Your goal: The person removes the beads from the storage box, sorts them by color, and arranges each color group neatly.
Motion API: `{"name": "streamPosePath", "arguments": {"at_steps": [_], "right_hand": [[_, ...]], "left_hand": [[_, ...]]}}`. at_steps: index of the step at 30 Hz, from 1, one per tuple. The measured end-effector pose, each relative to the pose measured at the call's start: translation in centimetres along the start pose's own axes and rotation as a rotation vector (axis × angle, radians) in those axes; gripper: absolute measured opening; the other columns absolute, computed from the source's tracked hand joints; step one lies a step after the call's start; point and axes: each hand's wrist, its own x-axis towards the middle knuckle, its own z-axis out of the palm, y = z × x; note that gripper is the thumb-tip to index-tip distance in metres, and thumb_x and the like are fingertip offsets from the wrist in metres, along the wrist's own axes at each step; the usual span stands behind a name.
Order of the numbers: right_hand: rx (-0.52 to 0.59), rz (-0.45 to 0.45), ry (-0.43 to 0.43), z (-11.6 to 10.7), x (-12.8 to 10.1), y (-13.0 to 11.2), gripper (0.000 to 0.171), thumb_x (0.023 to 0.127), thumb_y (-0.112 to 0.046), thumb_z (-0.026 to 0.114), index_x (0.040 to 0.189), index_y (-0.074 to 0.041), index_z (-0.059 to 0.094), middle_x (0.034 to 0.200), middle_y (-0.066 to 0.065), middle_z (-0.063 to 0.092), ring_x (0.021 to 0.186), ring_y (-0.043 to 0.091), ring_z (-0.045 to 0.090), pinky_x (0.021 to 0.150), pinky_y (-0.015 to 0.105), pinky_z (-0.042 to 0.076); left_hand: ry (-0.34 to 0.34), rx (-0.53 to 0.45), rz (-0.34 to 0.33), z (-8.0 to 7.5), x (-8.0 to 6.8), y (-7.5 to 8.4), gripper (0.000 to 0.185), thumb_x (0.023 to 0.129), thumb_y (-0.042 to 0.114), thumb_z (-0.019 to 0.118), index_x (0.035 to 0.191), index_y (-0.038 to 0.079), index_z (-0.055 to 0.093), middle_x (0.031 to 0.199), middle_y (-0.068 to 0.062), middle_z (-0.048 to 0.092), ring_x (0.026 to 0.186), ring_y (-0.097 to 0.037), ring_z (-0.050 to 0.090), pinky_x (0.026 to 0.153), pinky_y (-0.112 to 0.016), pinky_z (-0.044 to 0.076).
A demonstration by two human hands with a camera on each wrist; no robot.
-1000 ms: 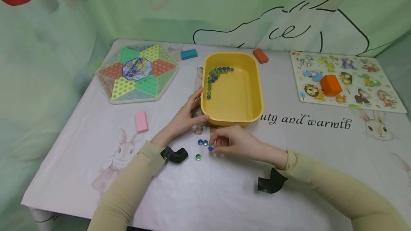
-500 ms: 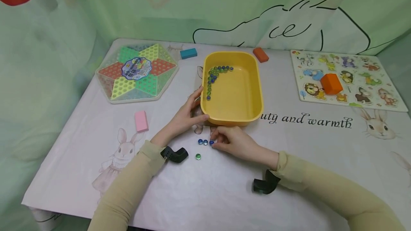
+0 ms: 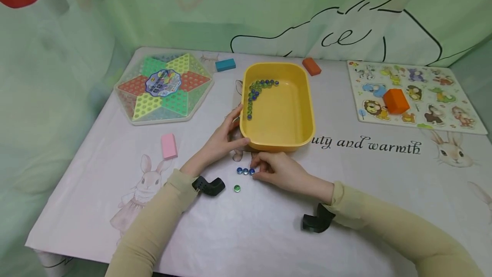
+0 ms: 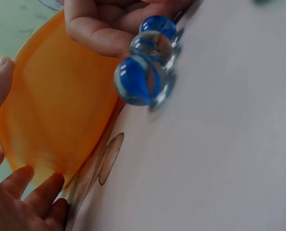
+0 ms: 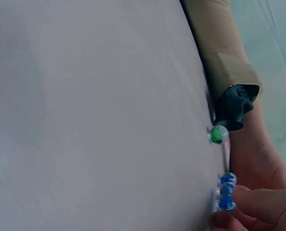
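Three blue marbles form a touching row on the table, with the left marble and the middle marble lying free. Thumb and forefinger of my right hand pinch the right-hand blue marble. A green marble lies by itself just nearer to me. My left hand rests against the near left corner of a yellow tub, thumb at the rim and fingers spread along the outer wall. Inside the tub, several blue and green marbles line the left and far sides.
At the back left lies a Chinese checkers board. A blue block and a red-orange block flank the tub; a pink block lies to the left. An orange block sits on an animal puzzle board at the right.
My right hand has slid its blue marble away from me and slightly left, into line against the other two. My left hand and the tub have stayed put.
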Motion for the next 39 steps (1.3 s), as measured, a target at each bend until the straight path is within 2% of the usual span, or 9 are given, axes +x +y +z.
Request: {"name": "streamPosePath", "arguments": {"at_steps": [3,10,13,16,19,21,27,31,39], "right_hand": [[-0.026,-0.028,-0.083,-1.1,0.1,-0.5,0.019,0.080,-0.016,0.071,0.096,-0.009,0.063,0.072,-0.007,0.056,0.064,0.005,0.048,0.059,0.019,0.042],[0.073,-0.118,-0.434,-6.1,1.3,-2.8,0.022,0.085,-0.019,0.067,0.103,-0.007,0.063,0.077,-0.004,0.061,0.066,0.009,0.054,0.059,0.022,0.047],[0.087,-0.169,-0.524,-8.4,2.7,-3.2,0.022,0.086,-0.018,0.066,0.104,-0.007,0.062,0.082,-0.003,0.060,0.074,0.012,0.054,0.063,0.023,0.047],[0.097,-0.148,-0.575,-10.5,4.8,-3.0,0.022,0.088,-0.017,0.063,0.107,-0.005,0.061,0.084,0.000,0.058,0.078,0.017,0.053,0.068,0.025,0.047],[0.110,-0.067,-0.547,-11.9,7.0,-2.2,0.025,0.091,-0.015,0.059,0.111,-0.001,0.058,0.086,0.004,0.056,0.079,0.021,0.052,0.068,0.028,0.049],[0.090,-0.020,-0.479,-12.3,8.3,-1.5,0.024,0.091,-0.014,0.059,0.111,-0.001,0.058,0.086,0.006,0.056,0.078,0.023,0.052,0.069,0.029,0.049],[-0.027,0.098,-0.333,-11.6,11.1,0.6,0.022,0.090,-0.018,0.061,0.108,-0.006,0.062,0.088,0.009,0.057,0.076,0.024,0.053,0.066,0.028,0.047],[-0.124,0.121,-0.305,-10.5,11.9,1.4,0.019,0.089,-0.018,0.062,0.106,-0.009,0.064,0.089,0.008,0.058,0.072,0.021,0.053,0.062,0.027,0.047],[-0.285,0.070,-0.241,-9.1,12.7,1.6,0.017,0.086,-0.016,0.066,0.101,-0.009,0.067,0.088,0.007,0.062,0.075,0.018,0.052,0.064,0.023,0.044]], "left_hand": [[-0.004,0.000,-0.006,0.0,-0.1,0.4,0.084,0.087,0.017,0.064,0.149,0.028,0.008,0.155,0.000,0.013,0.136,-0.026,0.032,0.111,-0.045,0.022],[-0.003,0.005,-0.034,0.0,0.1,0.1,0.085,0.087,0.013,0.064,0.150,0.024,0.008,0.156,-0.002,0.012,0.136,-0.026,0.031,0.112,-0.044,0.022],[-0.006,-0.004,-0.022,0.0,0.0,0.4,0.085,0.087,0.009,0.063,0.150,0.019,0.007,0.155,-0.008,0.012,0.136,-0.030,0.030,0.111,-0.048,0.021],[-0.004,0.004,-0.005,-0.1,-0.1,0.4,0.085,0.087,0.010,0.063,0.150,0.021,0.008,0.155,-0.008,0.014,0.136,-0.029,0.031,0.111,-0.048,0.021],[-0.002,0.012,-0.021,0.0,-0.1,0.2,0.085,0.087,0.016,0.064,0.149,0.029,0.008,0.155,-0.001,0.015,0.137,-0.023,0.030,0.112,-0.045,0.019],[-0.004,0.012,-0.033,0.0,-0.1,0.1,0.084,0.087,0.021,0.064,0.148,0.034,0.008,0.155,0.003,0.014,0.137,-0.021,0.030,0.113,-0.045,0.018],[-0.007,-0.002,-0.019,0.0,0.0,-0.1,0.084,0.087,0.021,0.064,0.148,0.035,0.008,0.155,0.004,0.015,0.137,-0.021,0.030,0.113,-0.045,0.016],[-0.009,-0.005,-0.016,0.1,0.0,-0.1,0.084,0.087,0.019,0.064,0.148,0.033,0.008,0.155,0.003,0.013,0.137,-0.020,0.030,0.113,-0.043,0.017],[-0.005,0.009,-0.028,0.0,0.0,-0.2,0.084,0.087,0.021,0.064,0.148,0.034,0.008,0.155,0.003,0.012,0.137,-0.021,0.030,0.113,-0.043,0.017]]}}
